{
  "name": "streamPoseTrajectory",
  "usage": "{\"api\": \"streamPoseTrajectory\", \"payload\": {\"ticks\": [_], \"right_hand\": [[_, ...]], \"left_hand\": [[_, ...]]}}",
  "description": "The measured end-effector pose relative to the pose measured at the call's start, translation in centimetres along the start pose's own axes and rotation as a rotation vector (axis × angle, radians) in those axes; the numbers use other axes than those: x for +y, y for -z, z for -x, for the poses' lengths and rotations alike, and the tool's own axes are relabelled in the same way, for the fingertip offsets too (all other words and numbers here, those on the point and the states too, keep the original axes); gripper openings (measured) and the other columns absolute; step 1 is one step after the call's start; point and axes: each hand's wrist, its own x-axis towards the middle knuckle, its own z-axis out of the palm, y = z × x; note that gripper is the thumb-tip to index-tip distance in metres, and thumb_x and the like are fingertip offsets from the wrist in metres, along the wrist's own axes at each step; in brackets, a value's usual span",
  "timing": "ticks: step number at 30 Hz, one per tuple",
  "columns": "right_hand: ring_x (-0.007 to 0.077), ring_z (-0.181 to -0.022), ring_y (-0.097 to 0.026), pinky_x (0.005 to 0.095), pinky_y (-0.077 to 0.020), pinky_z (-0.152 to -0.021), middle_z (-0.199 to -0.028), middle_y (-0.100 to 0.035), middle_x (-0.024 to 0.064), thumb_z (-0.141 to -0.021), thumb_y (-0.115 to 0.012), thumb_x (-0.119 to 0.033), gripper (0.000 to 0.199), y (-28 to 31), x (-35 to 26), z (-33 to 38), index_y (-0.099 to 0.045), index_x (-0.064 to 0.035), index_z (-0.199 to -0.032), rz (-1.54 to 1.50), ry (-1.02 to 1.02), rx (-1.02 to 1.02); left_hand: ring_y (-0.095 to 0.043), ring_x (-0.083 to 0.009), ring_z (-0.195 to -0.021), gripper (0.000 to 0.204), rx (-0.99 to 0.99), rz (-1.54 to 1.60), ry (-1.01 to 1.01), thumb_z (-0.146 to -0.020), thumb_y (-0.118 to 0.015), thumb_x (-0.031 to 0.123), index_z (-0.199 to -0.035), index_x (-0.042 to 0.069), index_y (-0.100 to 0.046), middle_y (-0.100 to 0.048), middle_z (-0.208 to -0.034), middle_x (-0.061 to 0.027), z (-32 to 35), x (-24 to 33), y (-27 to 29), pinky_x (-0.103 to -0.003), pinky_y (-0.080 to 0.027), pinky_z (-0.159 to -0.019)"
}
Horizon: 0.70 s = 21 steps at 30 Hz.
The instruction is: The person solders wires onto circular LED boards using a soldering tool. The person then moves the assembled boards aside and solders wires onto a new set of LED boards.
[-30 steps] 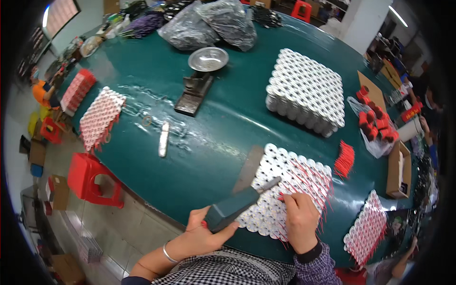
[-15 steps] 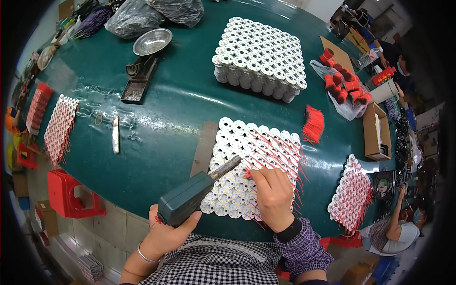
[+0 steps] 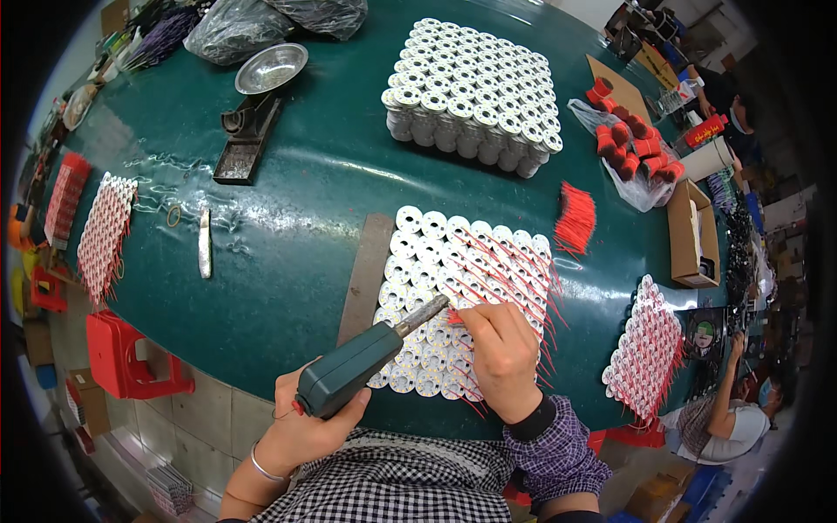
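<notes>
Tool [image 3: 350, 368], dark green and gun-shaped, in the left hand [image 3: 307, 423]: fingers wrapped round its rear, metal tip [image 3: 422, 315] angled over a slab of white discs [image 3: 422, 277]. Right hand [image 3: 506, 359] closed to a narrow pinch on short red wires [image 3: 454, 317], just beside the tip; whether tip and wires touch, cannot tell. Slab lies flat before the person, more wires trailing across its right side.

Handling, by judgement: tool rigid, fairly heavy, best gripped well back from the tip, which may be hot. Wires light, limp, easily bent; a fingertip pinch suits. Discs look stiff and light, apt to slide apart if shoved; take them by the rims.

Surface: green table [image 3: 292, 261], glossy, streaked with glare, rippled toward the left. Flat brownish strip [image 3: 364, 275] along the slab's left edge; red wire bundle [image 3: 575, 218] to its right; taller white block [image 3: 475, 87] beyond. Room: tiled floor [image 3: 196, 431], red stool [image 3: 131, 357] at left, another person [image 3: 728, 436] lower right.
</notes>
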Motion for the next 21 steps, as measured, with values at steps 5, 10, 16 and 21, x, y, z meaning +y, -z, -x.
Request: {"api": "streamPoseTrajectory", "payload": {"ticks": [5, 10, 16, 21], "right_hand": [[0.0277, -0.082, -0.060, 0.0385, -0.0488, -0.070, -0.093, -0.062, 0.0105, -0.072, -0.063, 0.006, 0.032, -0.03, 0.01, -0.08, -0.065, 0.0006, -0.103, -0.003, 0.001, 0.014], [0.0277, -0.082, -0.060, 0.0384, -0.0492, -0.070, -0.093, -0.062, 0.0106, -0.073, -0.064, 0.005, 0.031, -0.06, -0.03, -0.14, -0.065, 0.0008, -0.103, 0.002, 0.004, 0.022], [0.0277, -0.083, -0.060, 0.0384, -0.0498, -0.069, -0.093, -0.062, 0.0107, -0.074, -0.064, 0.004, 0.031, -0.08, -0.04, -0.11, -0.065, 0.0006, -0.104, 0.018, 0.000, 0.017], [0.0278, -0.084, -0.060, 0.0382, -0.0502, -0.069, -0.094, -0.062, 0.0106, -0.074, -0.064, 0.004, 0.031, -0.01, -0.09, -0.10, -0.065, 0.0005, -0.105, 0.024, -0.003, 0.013]], "left_hand": [[-0.056, -0.0075, -0.064, 0.020, -0.002, -0.007, 0.019, -0.080, -0.076, 0.000, -0.099, -0.002, -0.070, -0.065, -0.080, -0.0029, 0.03, 0.33, 0.05, -0.024, -0.044, -0.056], [-0.056, -0.0085, -0.063, 0.019, -0.005, -0.051, -0.015, -0.080, -0.076, 0.000, -0.098, -0.002, -0.070, -0.065, -0.079, -0.0036, -0.14, 0.45, 0.06, -0.024, -0.044, -0.056], [-0.055, -0.0093, -0.062, 0.017, 0.015, -0.055, -0.008, -0.080, -0.076, 0.001, -0.095, -0.002, -0.070, -0.064, -0.077, -0.0039, -0.07, 0.37, -0.03, -0.025, -0.044, -0.055], [-0.055, -0.0094, -0.061, 0.016, 0.002, -0.069, -0.002, -0.079, -0.076, 0.001, -0.093, -0.001, -0.070, -0.064, -0.076, -0.0042, -0.02, 0.39, 0.05, -0.025, -0.044, -0.055]]}}
